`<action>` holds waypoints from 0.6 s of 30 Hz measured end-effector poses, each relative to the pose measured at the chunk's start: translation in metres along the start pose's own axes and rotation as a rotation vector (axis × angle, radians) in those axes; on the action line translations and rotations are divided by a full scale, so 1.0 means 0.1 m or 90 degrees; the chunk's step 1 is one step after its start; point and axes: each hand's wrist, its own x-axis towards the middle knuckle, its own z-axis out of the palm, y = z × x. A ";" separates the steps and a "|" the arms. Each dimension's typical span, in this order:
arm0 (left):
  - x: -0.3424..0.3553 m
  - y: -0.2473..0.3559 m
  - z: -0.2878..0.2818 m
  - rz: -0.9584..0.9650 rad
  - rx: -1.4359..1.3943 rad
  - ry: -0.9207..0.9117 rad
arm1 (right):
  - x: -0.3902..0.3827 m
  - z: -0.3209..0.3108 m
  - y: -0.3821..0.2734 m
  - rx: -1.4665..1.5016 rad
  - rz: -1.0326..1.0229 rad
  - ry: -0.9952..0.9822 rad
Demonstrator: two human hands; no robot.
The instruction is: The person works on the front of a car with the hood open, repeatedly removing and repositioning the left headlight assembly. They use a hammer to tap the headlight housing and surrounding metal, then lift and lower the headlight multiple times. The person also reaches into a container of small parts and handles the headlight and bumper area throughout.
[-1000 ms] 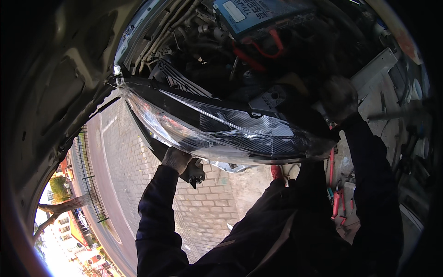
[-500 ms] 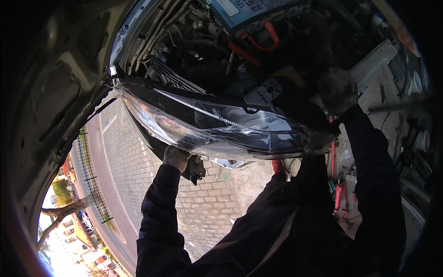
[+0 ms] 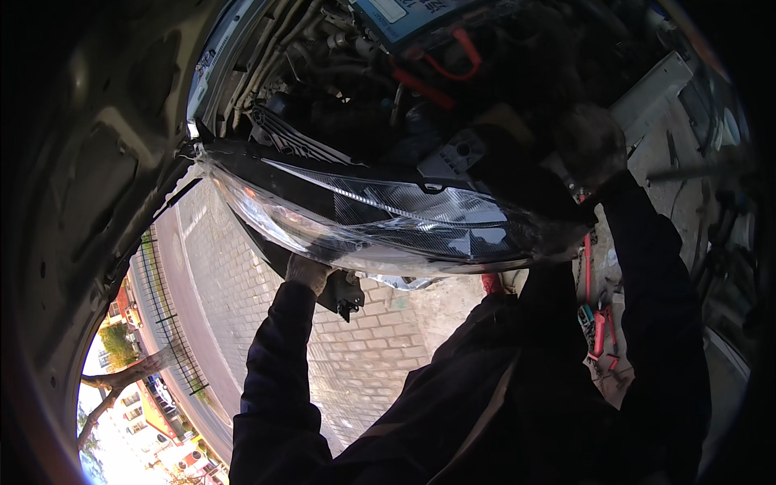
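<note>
Flanking headlight (image 3: 420,230) edges near open paving (image 3: 368,347), left fingers (image 3: 309,272) and right fingers (image 3: 594,139) look unreadable.

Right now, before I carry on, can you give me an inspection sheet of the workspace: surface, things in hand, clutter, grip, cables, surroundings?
Surface: brick paving below the hands.
Things in hand: clear-fronted headlight, in front of the engine bay; fastening cannot be told.
Clutter: red-handled tool on the ground at right.
Grip: left hand at the headlight's lower edge, fingers hidden; right hand in shadow near its right end, grip unclear.
Cables: red loop, possibly a cable, near a blue-topped box.
Surroundings: raised hood at left; tree and fence beyond.
</note>
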 end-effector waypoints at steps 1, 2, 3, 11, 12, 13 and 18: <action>0.00 -0.01 0.01 -0.032 -0.013 -0.015 | -0.01 0.01 0.01 -0.009 -0.004 0.009; -0.01 -0.02 0.02 -0.035 -0.039 -0.008 | -0.02 0.02 0.02 -0.016 -0.008 0.014; -0.02 -0.04 0.03 -0.026 -0.078 0.006 | -0.04 0.03 0.02 -0.022 -0.012 0.019; -0.06 -0.14 0.06 0.034 0.063 -0.025 | -0.10 -0.02 0.08 -0.042 0.054 -0.168; -0.07 -0.15 0.06 0.027 0.060 -0.032 | -0.09 -0.01 0.08 -0.038 0.083 -0.188; -0.06 -0.16 0.07 0.034 0.068 -0.039 | -0.09 -0.01 0.07 -0.048 0.068 -0.163; -0.08 -0.21 0.10 0.109 0.201 -0.014 | -0.03 0.03 -0.01 -0.080 -0.001 -0.032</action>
